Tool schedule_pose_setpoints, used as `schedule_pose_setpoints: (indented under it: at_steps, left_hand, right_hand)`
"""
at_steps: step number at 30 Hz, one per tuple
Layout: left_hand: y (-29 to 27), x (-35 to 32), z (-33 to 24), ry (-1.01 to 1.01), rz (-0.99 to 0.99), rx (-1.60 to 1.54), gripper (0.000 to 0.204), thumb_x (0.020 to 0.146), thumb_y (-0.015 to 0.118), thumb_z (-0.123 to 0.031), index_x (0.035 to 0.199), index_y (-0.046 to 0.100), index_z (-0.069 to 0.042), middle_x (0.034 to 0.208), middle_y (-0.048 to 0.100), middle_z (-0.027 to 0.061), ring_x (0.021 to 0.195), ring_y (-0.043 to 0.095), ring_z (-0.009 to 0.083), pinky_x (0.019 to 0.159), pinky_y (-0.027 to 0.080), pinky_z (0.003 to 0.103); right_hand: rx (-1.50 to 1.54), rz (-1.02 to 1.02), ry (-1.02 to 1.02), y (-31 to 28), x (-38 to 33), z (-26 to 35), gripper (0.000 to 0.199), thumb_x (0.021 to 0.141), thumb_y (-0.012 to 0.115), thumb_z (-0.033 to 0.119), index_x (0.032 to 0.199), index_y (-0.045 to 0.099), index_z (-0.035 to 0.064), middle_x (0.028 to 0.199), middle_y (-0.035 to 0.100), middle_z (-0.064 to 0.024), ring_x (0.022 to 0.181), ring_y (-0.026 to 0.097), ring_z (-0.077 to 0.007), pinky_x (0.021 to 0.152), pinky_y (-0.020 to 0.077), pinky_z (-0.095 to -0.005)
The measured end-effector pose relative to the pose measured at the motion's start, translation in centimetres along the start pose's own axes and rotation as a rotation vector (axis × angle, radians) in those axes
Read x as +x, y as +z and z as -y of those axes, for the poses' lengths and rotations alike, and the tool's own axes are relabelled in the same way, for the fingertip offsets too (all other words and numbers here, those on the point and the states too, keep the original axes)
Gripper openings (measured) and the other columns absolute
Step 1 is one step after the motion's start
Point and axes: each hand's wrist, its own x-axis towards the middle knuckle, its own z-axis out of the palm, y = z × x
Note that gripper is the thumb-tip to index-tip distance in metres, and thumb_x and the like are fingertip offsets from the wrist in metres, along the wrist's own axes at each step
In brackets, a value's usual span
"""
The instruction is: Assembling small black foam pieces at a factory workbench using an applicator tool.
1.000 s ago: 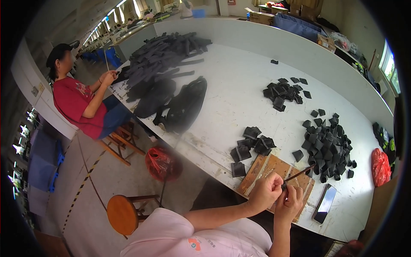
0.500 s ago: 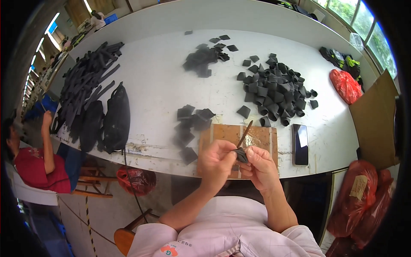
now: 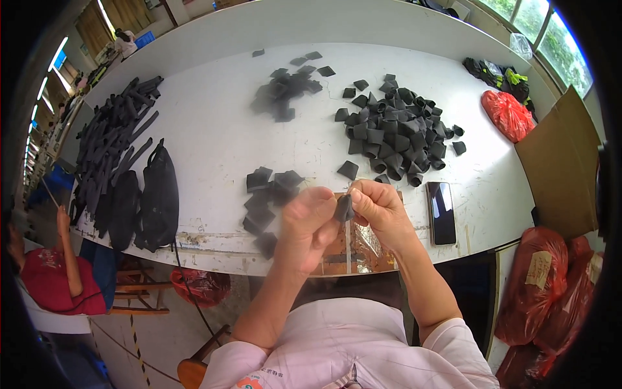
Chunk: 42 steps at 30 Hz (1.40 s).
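A small black folded fabric-like piece (image 3: 345, 209) stands upright in front of my chest, above the table's near edge. My right hand (image 3: 382, 211) pinches its upper part between thumb and forefinger. Against its left side is my left hand (image 3: 306, 227), slightly blurred, with curled fingers at the piece. Beneath both hands lies a brown board (image 3: 337, 259), partly covered by them. Flat black squares (image 3: 259, 202) are scattered just left of my left hand. Farther out and to the right is a heap of folded, curled black pieces (image 3: 396, 133).
More flat squares (image 3: 283, 94) lie at the far middle. Dark strips (image 3: 107, 139) and long black bundles (image 3: 159, 194) cover the table's left. A phone (image 3: 442, 214), red bag (image 3: 508, 117) and cardboard sheet (image 3: 560, 165) are right. A person in red (image 3: 58, 279) sits left.
The view has shifted, and both hands have come up and slightly left with the black piece. A thin brown stick that showed above my hands is no longer visible.
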Motion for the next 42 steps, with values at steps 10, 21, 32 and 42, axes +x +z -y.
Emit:
schedule_pose_setpoints:
  at_steps: [10, 21, 32, 42]
  left_hand:
    - [2.1, 1.0, -2.1, 0.697, 0.253, 1.048, 0.018, 0.075, 0.062, 0.000, 0.093, 0.061, 0.002, 0.084, 0.058, 0.0076, 0.075, 0.052, 0.0120, 0.071, 0.041, 0.023]
    - [0.3, 0.2, -0.7, 0.422, 0.097, 0.121, 0.008, 0.082, 0.056, -0.005, 0.088, 0.059, -0.001, 0.090, 0.058, 0.0105, 0.083, 0.053, 0.0183, 0.079, 0.042, 0.030]
    - [1.2, 0.1, -1.1, 0.581, 0.012, 0.628, 0.007, 0.080, 0.056, -0.001, 0.086, 0.060, 0.000, 0.086, 0.060, 0.0063, 0.082, 0.054, 0.0115, 0.076, 0.042, 0.025]
    - [-3.2, 1.5, 0.3, 0.642, -0.311, 0.862, 0.009, 0.084, 0.054, -0.005, 0.090, 0.056, 0.002, 0.078, 0.058, 0.0035, 0.068, 0.051, 0.0059, 0.062, 0.042, 0.019]
  right_hand:
    - [-0.896, -0.364, -0.626, 1.3, -2.3, 1.0, 0.045, 0.060, 0.076, 0.023, 0.095, 0.056, 0.0019, 0.083, 0.053, -0.0088, 0.067, 0.052, -0.0215, 0.059, 0.0447, -0.0322]
    - [-0.865, -0.377, -0.632, 2.1, -1.3, 1.5, 0.020, 0.065, 0.070, 0.008, 0.081, 0.060, 0.0023, 0.068, 0.052, -0.0069, 0.059, 0.050, -0.0203, 0.049, 0.0407, -0.0295]
    - [-0.848, -0.378, -0.631, 2.0, -1.4, 0.4, 0.015, 0.065, 0.068, 0.003, 0.078, 0.061, 0.0019, 0.064, 0.050, -0.0066, 0.057, 0.049, -0.0204, 0.049, 0.0402, -0.0303]
    - [-0.162, -0.328, -0.292, -1.0, -0.8, 3.8, 0.020, 0.085, 0.055, 0.017, 0.072, 0.055, 0.0027, 0.058, 0.051, -0.0005, 0.048, 0.042, -0.0063, 0.043, 0.0323, -0.0197]
